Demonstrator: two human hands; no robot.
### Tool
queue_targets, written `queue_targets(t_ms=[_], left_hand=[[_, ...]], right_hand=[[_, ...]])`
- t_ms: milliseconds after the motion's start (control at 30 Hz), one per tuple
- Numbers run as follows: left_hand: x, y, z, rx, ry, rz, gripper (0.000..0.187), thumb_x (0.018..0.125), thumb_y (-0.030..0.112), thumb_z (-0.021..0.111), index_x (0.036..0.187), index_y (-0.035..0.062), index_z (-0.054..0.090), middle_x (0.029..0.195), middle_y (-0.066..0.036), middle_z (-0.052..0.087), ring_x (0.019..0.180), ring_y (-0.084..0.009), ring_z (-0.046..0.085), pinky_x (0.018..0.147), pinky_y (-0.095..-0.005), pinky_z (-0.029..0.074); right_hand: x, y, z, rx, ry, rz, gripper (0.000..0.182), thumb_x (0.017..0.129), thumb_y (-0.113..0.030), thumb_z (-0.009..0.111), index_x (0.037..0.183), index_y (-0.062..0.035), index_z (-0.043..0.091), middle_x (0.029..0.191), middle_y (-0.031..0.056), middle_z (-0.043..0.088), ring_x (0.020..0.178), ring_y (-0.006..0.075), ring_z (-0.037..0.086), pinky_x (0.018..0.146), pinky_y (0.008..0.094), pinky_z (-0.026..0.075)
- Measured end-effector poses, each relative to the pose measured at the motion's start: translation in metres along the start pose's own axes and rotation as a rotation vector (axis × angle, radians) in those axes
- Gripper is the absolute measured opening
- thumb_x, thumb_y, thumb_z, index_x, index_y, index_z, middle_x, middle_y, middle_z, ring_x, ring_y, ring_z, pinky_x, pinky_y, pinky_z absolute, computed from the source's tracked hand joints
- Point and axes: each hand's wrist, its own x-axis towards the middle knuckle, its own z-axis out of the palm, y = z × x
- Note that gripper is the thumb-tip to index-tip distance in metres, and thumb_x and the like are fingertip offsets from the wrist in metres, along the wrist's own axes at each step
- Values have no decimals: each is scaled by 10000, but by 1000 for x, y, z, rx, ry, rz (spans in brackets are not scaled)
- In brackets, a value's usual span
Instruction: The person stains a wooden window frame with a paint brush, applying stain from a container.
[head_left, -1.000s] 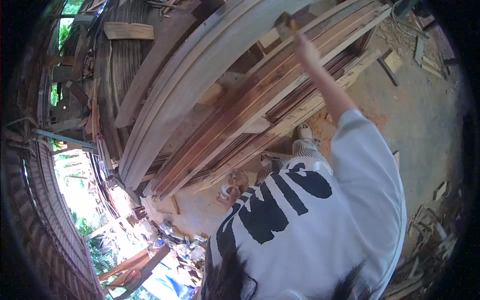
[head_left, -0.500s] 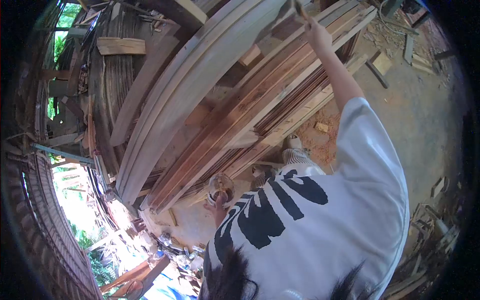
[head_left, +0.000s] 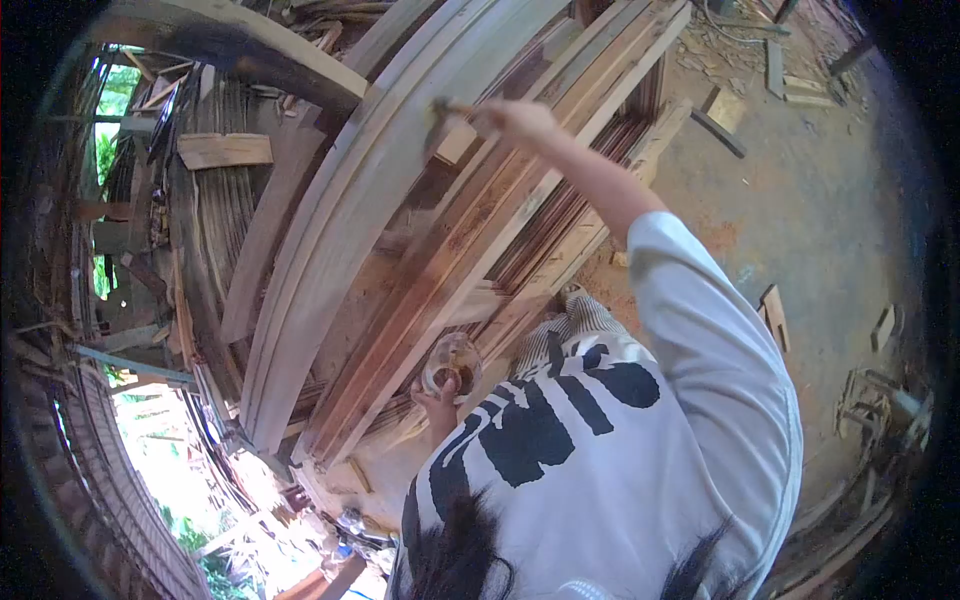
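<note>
My right hand (head_left: 520, 125) is stretched out to the far side, closed on the handle of a brush (head_left: 443, 108). The bristle end is smeared by motion and overlaps the edge of a long pale timber piece (head_left: 345, 225). Low and close to my body, my left hand (head_left: 437, 403) grips a clear round container (head_left: 456, 352) with some brown liquid at its bottom. Between the two hands run long reddish-brown timbers (head_left: 420, 285), lying side by side at a slant.
A thick beam (head_left: 290, 55) juts in at upper left, near a short wood block (head_left: 225, 151). Stacked boards stand behind it. Wood offcuts (head_left: 720, 130) lie on the dirt floor (head_left: 700, 210) to the right. Corrugated sheeting (head_left: 110, 480) borders the lower left.
My right hand has swept left and nearer with the brush, along the pale timber. My view has shifted a little; the left hand still holds the container.
</note>
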Motion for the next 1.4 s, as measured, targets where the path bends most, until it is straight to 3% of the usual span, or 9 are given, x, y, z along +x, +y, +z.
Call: queue_targets(t_ms=[67,167,267,333,433,567,1033,1133,1400], left_hand=[[0,-7,-4,33,-7,-19,912,775,246,749,1366,200,56,1353,-180,309,1187,-345,421,794,-501,519],[9,-29,-11,-15,21,-102,913,776,269,751,1360,197,53,1344,-191,309,1185,-345,420,793,-513,512],[35,-68,-22,7,-18,-215,896,798,329,723,1368,111,67,1313,-228,356,1176,-331,435,832,-467,484],[69,-111,-41,97,-67,-309,883,825,364,687,1371,30,78,1293,-259,388,1183,-320,434,875,-417,456],[78,-117,-45,397,-175,47,873,839,367,667,1386,8,88,1303,-268,389,1199,-318,425,921,-405,419],[61,-77,-22,200,-219,-18,854,842,352,663,1390,14,103,1315,-256,383,1207,-313,419,947,-408,398],[35,-5,43,82,-572,223,790,850,300,651,1407,35,157,1356,-215,361,1237,-295,397,1038,-418,324],[40,-9,44,-31,-718,-57,775,859,256,637,1424,51,147,1381,-179,340,1258,-279,379,1070,-416,298],[22,-8,57,-42,-782,-43,761,866,254,639,1429,80,157,1363,-171,345,1245,-289,386,1041,-407,336]], right_hand=[[36,79,8,181,189,180,328,926,-276,482,1240,-230,565,998,104,675,871,271,651,755,371,515],[9,64,-25,-40,257,339,387,930,-383,437,1185,-131,583,1000,172,664,940,349,632,790,432,505],[-41,54,39,215,244,4,282,893,-279,510,1061,-73,607,955,169,665,892,349,636,754,462,503],[-104,-27,38,69,-159,178,283,929,-279,481,1110,-104,611,994,115,673,846,243,653,719,413,531],[-192,-90,56,191,-304,52,306,859,-351,547,976,-100,676,863,169,670,815,338,650,734,418,520],[-259,-109,70,292,-564,-33,301,856,-345,558,992,-105,678,864,172,671,823,349,646,738,426,510],[-314,-128,37,-44,-575,32,269,784,-322,584,855,-85,688,764,148,668,708,345,656,660,462,524],[-320,-136,34,-82,-544,23,274,819,-356,572,866,-97,647,709,157,641,682,346,639,615,449,509],[-329,-128,31,71,-300,-81,323,871,-398,554,965,-97,623,673,162,633,641,362,634,604,464,516]])
